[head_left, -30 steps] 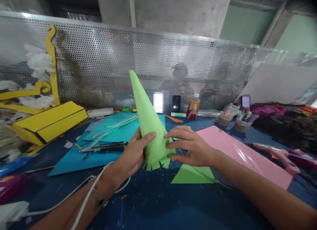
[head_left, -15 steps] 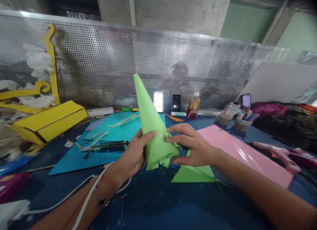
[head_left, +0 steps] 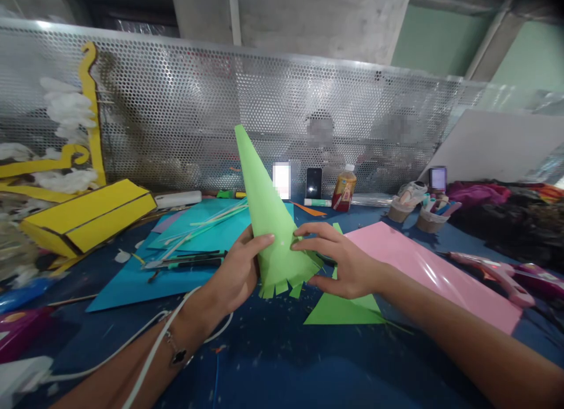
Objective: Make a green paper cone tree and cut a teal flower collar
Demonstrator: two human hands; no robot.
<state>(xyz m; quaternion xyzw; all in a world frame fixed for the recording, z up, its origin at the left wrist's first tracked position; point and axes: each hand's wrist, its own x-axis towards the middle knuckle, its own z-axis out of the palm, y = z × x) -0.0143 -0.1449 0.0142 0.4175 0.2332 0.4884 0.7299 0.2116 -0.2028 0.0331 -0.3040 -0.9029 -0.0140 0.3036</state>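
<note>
A light green paper cone point(head_left: 273, 227) stands tilted before me, its narrow tip up and to the left. Its wide lower edge is cut into a fringe of short tabs. My left hand point(head_left: 240, 265) grips the cone's left side, thumb on the front and fingers hidden behind. On the right side, my right hand point(head_left: 341, 259) has its fingertips on the paper and its thumb by the fringe, holding the edge between them. Below the right hand, a green paper scrap point(head_left: 346, 309) lies on the blue table point(head_left: 282, 362).
Blue sheets point(head_left: 141, 280) with thin strips and cutters lie left, beside a yellow box point(head_left: 88, 215). On the right are a pink sheet point(head_left: 423, 268) and a pink glue gun point(head_left: 493, 271). A bottle point(head_left: 345, 188) stands behind. A white cable point(head_left: 154, 350) crosses my left forearm.
The cone has turned slightly and its tip has shifted a little up and left. The fringe, bunched on the right before, now fans out flatter. My right fingers have moved slightly left over the paper.
</note>
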